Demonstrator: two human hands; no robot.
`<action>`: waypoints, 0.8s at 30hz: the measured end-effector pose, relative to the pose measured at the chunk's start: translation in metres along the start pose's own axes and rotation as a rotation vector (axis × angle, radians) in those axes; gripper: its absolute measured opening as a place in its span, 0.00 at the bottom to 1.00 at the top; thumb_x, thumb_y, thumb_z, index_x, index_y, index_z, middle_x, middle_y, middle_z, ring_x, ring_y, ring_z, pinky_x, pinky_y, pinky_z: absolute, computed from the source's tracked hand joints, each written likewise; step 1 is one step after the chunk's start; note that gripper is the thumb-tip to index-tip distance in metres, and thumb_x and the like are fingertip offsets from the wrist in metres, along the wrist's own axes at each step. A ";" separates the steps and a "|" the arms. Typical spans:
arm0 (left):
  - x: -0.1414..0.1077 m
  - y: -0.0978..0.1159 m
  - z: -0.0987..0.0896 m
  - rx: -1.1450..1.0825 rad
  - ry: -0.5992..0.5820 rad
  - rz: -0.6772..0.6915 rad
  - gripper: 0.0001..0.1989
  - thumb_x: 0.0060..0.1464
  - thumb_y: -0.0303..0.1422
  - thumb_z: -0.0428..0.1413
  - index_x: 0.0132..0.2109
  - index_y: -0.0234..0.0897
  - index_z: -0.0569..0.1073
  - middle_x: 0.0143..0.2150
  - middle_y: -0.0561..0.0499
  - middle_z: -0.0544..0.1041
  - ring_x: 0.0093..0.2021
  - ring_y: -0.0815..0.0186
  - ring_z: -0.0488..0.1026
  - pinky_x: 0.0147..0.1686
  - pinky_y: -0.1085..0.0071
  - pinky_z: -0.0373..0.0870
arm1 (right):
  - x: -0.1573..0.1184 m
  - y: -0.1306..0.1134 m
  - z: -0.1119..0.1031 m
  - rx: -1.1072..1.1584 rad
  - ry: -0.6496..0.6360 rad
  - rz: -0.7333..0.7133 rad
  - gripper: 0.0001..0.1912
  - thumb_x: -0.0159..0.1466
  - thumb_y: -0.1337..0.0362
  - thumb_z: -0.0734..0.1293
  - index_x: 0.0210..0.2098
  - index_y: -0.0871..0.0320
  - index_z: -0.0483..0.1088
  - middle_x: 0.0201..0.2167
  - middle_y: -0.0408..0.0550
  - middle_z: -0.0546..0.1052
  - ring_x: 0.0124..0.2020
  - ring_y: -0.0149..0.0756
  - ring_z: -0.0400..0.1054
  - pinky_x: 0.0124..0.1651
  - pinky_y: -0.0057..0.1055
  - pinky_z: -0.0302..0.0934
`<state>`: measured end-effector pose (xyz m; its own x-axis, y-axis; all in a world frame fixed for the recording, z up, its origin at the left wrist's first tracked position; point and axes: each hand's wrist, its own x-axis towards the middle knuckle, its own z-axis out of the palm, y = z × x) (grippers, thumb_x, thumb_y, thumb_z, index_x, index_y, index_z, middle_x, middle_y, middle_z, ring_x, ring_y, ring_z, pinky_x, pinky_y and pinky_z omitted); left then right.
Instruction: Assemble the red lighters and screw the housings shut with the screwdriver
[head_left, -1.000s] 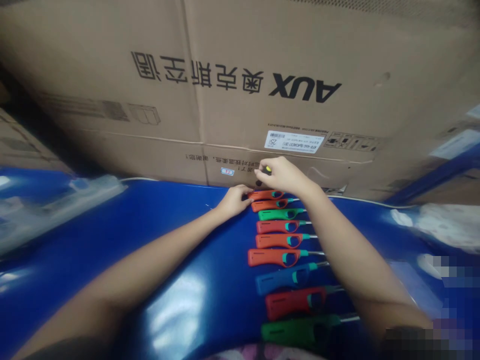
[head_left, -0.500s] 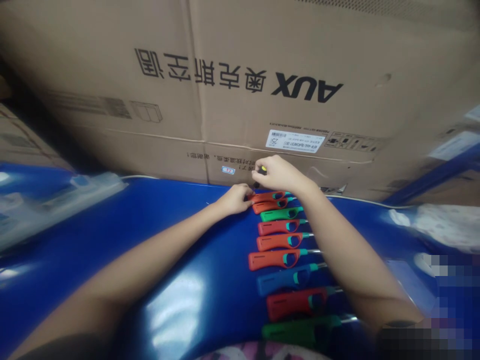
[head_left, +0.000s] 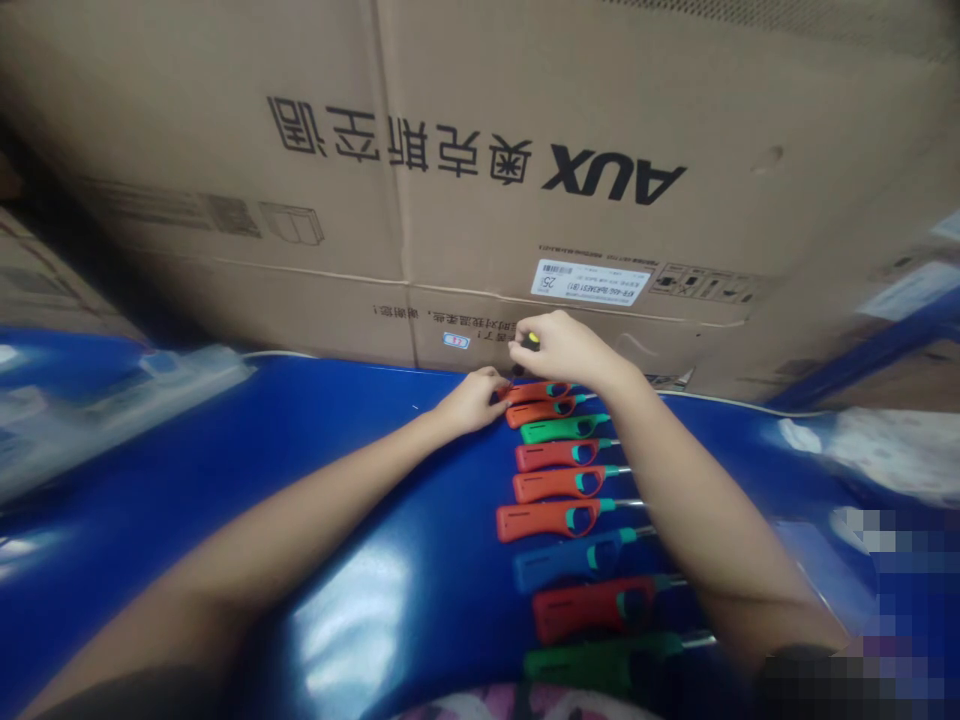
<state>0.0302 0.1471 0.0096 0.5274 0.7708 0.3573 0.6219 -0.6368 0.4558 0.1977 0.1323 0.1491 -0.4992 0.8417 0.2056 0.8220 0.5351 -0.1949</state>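
Observation:
Gas lighters lie in a column on the blue table, their handles to the left and metal tips to the right. My left hand (head_left: 474, 400) pinches the butt end of the farthest orange lighter (head_left: 541, 391). Just above that end, my right hand (head_left: 564, 345) is closed around a small screwdriver (head_left: 531, 342) with a black and yellow handle; its tip is too small to make out. Nearer me lie a second orange lighter (head_left: 540, 411), a green lighter (head_left: 555, 430), several red-orange ones, a blue lighter (head_left: 562, 563) and a dark green lighter (head_left: 592, 662).
A large cardboard box (head_left: 465, 230) with upside-down printing stands against the table's far edge. Clear plastic packaging (head_left: 127, 420) lies at left on the blue table (head_left: 337, 400). A pale patterned bag (head_left: 892, 450) is at far right. A thin white cable runs along the back.
My right hand has shifted very slightly to the right with the screwdriver. My left hand stays at the farthest lighter, and the row has not moved.

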 end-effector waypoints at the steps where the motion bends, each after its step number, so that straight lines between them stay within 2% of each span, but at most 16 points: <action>1: 0.000 0.000 0.000 -0.002 0.003 0.001 0.09 0.57 0.29 0.59 0.45 0.33 0.80 0.40 0.44 0.77 0.41 0.59 0.76 0.45 0.65 0.74 | -0.002 0.002 -0.003 -0.011 0.003 0.011 0.11 0.60 0.62 0.62 0.32 0.58 0.76 0.30 0.49 0.79 0.27 0.33 0.65 0.31 0.30 0.53; 6: 0.000 0.000 0.000 -0.006 0.000 -0.002 0.11 0.57 0.27 0.58 0.47 0.34 0.80 0.40 0.44 0.76 0.40 0.60 0.76 0.45 0.66 0.74 | -0.014 0.024 -0.019 -0.162 -0.039 0.118 0.11 0.59 0.61 0.62 0.29 0.58 0.75 0.29 0.52 0.79 0.29 0.38 0.68 0.30 0.31 0.53; 11: 0.000 -0.002 0.000 -0.002 0.003 0.001 0.12 0.57 0.27 0.59 0.48 0.32 0.80 0.41 0.43 0.77 0.42 0.59 0.76 0.47 0.65 0.74 | -0.025 0.039 -0.014 -0.221 -0.159 0.180 0.12 0.59 0.59 0.62 0.32 0.57 0.76 0.33 0.53 0.80 0.30 0.40 0.70 0.29 0.31 0.52; 19: 0.000 -0.004 0.001 0.004 0.015 0.013 0.12 0.57 0.27 0.59 0.48 0.31 0.79 0.42 0.42 0.77 0.44 0.58 0.77 0.49 0.63 0.75 | -0.034 0.039 -0.014 -0.176 -0.203 0.153 0.11 0.59 0.60 0.62 0.28 0.56 0.74 0.28 0.48 0.79 0.26 0.34 0.66 0.28 0.29 0.52; 24: 0.000 -0.006 0.000 -0.001 0.016 0.020 0.12 0.55 0.26 0.60 0.47 0.32 0.79 0.42 0.43 0.77 0.44 0.58 0.77 0.49 0.63 0.75 | -0.033 0.039 -0.014 -0.134 -0.164 0.143 0.10 0.59 0.61 0.62 0.28 0.56 0.74 0.27 0.47 0.78 0.27 0.34 0.66 0.29 0.29 0.53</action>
<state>0.0268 0.1512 0.0068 0.5302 0.7583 0.3792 0.6109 -0.6518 0.4493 0.2500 0.1247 0.1485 -0.4041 0.9144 0.0247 0.9110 0.4047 -0.0797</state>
